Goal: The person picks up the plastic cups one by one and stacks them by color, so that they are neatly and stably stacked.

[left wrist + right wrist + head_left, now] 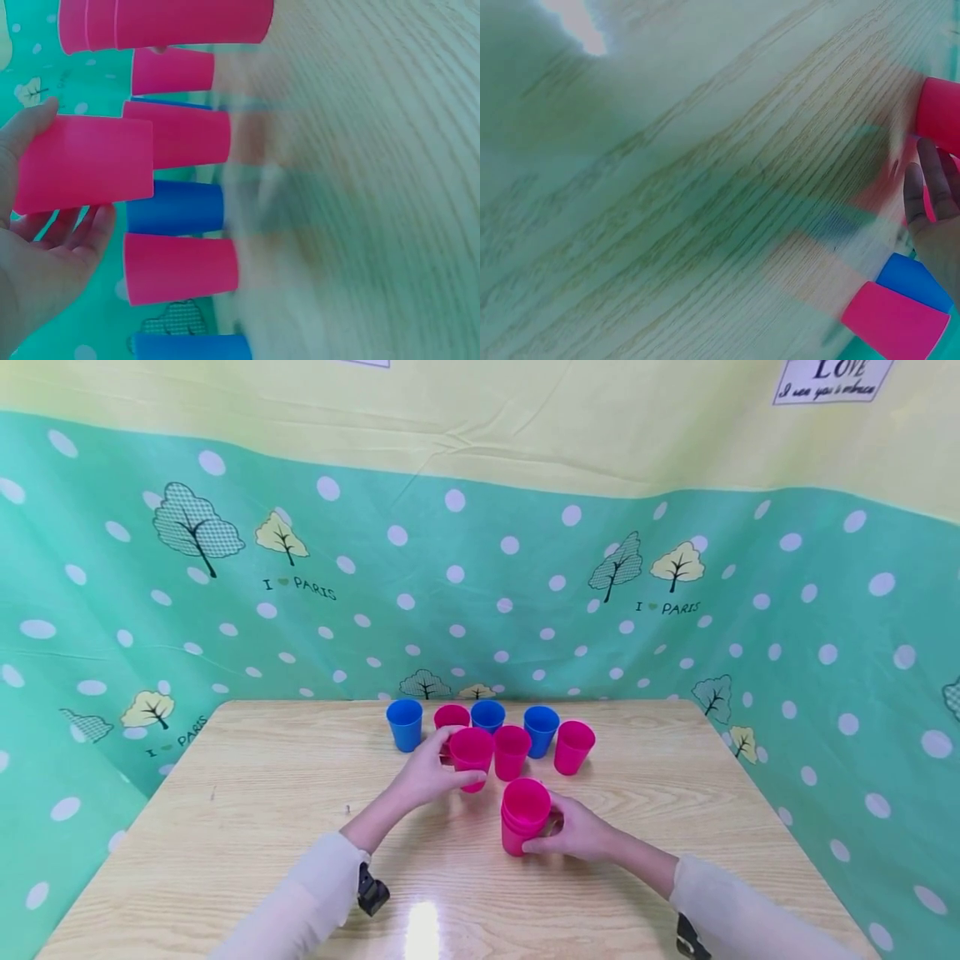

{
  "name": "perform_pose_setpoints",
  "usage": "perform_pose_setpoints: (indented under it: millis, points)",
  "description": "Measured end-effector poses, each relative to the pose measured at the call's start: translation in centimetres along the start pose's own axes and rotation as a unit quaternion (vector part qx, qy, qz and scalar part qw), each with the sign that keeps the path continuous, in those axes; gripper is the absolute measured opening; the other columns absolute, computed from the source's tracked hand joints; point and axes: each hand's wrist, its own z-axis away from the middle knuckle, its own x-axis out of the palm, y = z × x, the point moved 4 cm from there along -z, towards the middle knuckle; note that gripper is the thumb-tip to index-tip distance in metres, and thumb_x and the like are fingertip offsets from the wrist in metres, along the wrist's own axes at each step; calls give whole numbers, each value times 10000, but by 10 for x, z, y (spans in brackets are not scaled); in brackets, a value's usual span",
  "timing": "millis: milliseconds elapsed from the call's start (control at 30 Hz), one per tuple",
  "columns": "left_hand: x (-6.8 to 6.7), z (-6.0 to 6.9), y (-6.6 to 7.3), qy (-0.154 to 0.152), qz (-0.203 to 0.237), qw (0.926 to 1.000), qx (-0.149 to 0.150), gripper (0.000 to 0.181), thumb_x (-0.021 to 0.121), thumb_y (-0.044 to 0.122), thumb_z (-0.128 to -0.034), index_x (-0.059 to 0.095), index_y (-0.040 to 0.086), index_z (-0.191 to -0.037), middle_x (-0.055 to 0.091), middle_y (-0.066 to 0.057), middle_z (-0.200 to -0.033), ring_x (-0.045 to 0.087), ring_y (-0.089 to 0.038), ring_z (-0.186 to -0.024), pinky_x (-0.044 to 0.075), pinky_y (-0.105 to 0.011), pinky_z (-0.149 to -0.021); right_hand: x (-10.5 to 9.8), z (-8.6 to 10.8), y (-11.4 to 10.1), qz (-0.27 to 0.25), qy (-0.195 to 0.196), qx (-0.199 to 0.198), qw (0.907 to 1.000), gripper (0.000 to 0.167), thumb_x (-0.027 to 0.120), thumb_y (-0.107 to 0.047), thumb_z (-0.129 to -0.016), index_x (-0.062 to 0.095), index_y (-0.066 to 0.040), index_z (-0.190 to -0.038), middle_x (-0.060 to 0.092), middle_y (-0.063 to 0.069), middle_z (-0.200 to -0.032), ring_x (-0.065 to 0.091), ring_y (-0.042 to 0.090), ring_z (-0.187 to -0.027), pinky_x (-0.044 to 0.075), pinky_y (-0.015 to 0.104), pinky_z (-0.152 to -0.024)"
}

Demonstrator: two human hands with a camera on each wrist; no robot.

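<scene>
Where I'm standing, the pale wooden table [225,843] runs back to a hanging cloth [375,577] that covers the wall behind and wraps round both sides. It is green with white dots, small trees and "I PARIS" lettering, under a cream band where a framed "LOVE" print shows at the upper right. A bright patch of glare [422,931] lies on the wood on the person's side, and the grain shows clearly throughout.

Both forearms reach inward over the middle of the table, in pale sleeves [307,893] with a small black fitting [371,889] at each cuff. The left hand [423,772] curls round one pink cup [471,757], thumb on the near side and fingers on the far side; the left wrist view shows that cup's base off the wood. Nearer the person, the right hand [581,831] grips a stack of nested pink cups [525,814] from the right, its thumb across the front. I can't tell whether the stack touches the table.

Just beyond the hands stand more cups, all upright with their mouths up: a blue cup [406,727] at the left end, a pink one [452,716], two blue ones [542,732], and two pink ones [574,747] slightly forward on the right.
</scene>
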Motion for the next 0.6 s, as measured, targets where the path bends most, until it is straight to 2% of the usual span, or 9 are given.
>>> perform_pose_setpoints:
  millis: [300,600]
  points:
    - [-4,3,22,-126,-171,9994,266,685,834,345,-671,496,200,-1250,608,51,-1108,579,-169,-1007,535,-306,-782,0,0,0,60,11,-138,9999,583,778,-327,-750,517,-243,-1265,618,-55,-1168,544,153,-1044,443,353,-875]
    - [-1,5,48,-398,-211,9969,645,659,819,381,-685,501,229,-1242,597,70,-1099,575,-145,-986,519,-285,-770,-1,0,-1,-17,-64,-237,9997,569,778,-290,-757,522,-238,-1262,618,-61,-1172,544,136,-1041,447,365,-879]
